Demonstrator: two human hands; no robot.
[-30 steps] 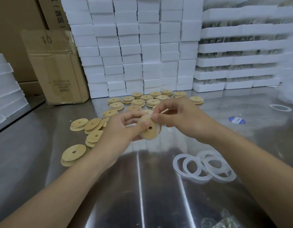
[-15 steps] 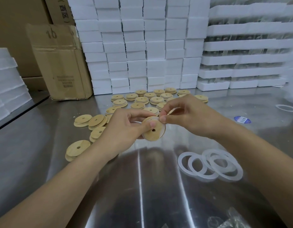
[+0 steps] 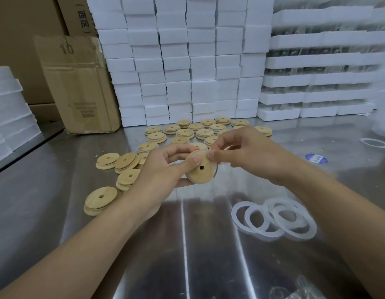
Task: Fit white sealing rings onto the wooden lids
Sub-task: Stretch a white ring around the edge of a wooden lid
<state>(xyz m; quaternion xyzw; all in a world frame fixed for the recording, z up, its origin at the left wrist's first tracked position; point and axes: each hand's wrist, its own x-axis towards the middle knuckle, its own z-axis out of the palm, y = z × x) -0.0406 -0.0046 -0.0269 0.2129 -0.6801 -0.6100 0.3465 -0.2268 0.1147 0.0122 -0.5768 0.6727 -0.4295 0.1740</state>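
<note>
The left fingers point(image 3: 176, 151) curl behind a lid point(image 3: 201, 172) while the thumb presses on its face just above the centre hole, so the left hand point(image 3: 161, 171) clamps the disc, tilted up off the bench point(image 3: 47, 212). The right fingers point(image 3: 225, 140) are drawn together, and forefinger and thumb pinch at the lid's top rim. A ring point(image 3: 216, 169) shows there as a thin pale band running down the lid's right edge. How far round it is seated cannot be told. The right hand point(image 3: 250, 156) touches the lid only at that pinch. Both forearms reach in from the near edge.

Just behind the hands, the loose lids point(image 3: 185, 133) lie spread on the bench, some stacked in twos. More trail off to the left, where one pair point(image 3: 101, 198) lies nearest. To the right of the hands, near the right forearm, the spare rings point(image 3: 273, 221) lie flat and overlapping. Further right are a blue sticker point(image 3: 316, 158) and a lone ring point(image 3: 374, 143), well apart from the rest. At the back stand a worn box point(image 3: 79, 87), a wall of foam blocks point(image 3: 187, 61) and stacked foam trays point(image 3: 317, 59).
</note>
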